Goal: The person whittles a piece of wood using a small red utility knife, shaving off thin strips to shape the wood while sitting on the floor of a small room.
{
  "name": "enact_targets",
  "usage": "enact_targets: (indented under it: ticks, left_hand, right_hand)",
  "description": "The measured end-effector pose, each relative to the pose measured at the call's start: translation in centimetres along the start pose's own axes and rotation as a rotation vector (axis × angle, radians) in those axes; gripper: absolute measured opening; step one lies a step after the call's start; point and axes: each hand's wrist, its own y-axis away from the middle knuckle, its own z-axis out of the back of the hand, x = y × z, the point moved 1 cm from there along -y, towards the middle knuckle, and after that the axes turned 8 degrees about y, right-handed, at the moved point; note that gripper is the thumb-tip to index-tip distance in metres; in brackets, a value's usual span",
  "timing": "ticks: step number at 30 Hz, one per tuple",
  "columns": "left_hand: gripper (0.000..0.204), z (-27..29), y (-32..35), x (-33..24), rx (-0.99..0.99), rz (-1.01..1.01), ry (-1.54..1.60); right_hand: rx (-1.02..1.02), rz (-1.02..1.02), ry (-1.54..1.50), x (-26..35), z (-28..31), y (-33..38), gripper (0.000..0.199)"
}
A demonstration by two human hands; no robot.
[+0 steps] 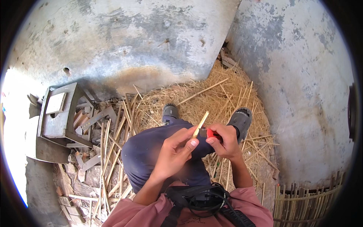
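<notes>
My left hand (pixel 174 151) is closed around the lower end of a short, pale bamboo strip (pixel 202 122), pinched between thumb and fingers. The strip tilts up and to the right, its far end free. My right hand (pixel 227 140) grips a knife with a red handle (pixel 210 133). The knife's short dark blade points left and lies close beside the strip; whether it touches I cannot tell. Both hands are above my dark-trousered lap, between my bent knees.
Straw-like shavings (pixel 242 96) cover the floor around my shoes. Long bamboo sticks (pixel 107 151) and rubble lie at left, beside a worn wooden box-like piece of furniture (pixel 60 123). A row of lashed bamboo slats (pixel 306 206) stands at lower right. Weathered walls (pixel 298 75) rise ahead and right.
</notes>
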Motion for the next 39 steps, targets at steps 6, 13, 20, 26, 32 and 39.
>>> enact_targets:
  ticks: [6,13,20,26,32,39]
  left_hand:
    - [0.050,0.2,0.0,0.6,0.010,-0.154,-0.137]
    - [0.048,-0.9,-0.2,0.6,-0.080,-0.339,-0.325]
    - [0.049,-1.2,-0.5,1.0,-0.179,-0.451,-0.552]
    - [0.049,-2.1,-0.4,0.2,-0.229,-0.399,-0.557]
    - [0.028,-1.7,-0.8,1.1,-0.267,-0.426,-0.543]
    - [0.021,-1.8,-1.0,0.9,-0.301,-0.464,-0.520]
  right_hand:
    - [0.039,0.030,0.057,0.1,-0.5,0.0,0.033]
    - [0.016,0.030,0.030,0.2,-0.9,0.1,0.031]
    - [-0.024,0.012,0.086,0.8,-0.6,-0.3,0.027]
    - [-0.096,0.028,0.142,0.6,-1.2,-0.3,0.029]
    - [-0.101,0.000,0.196,1.4,-1.3,-0.8,0.029]
    - [-0.150,-0.046,0.321,2.6,-1.5,-0.8,0.028]
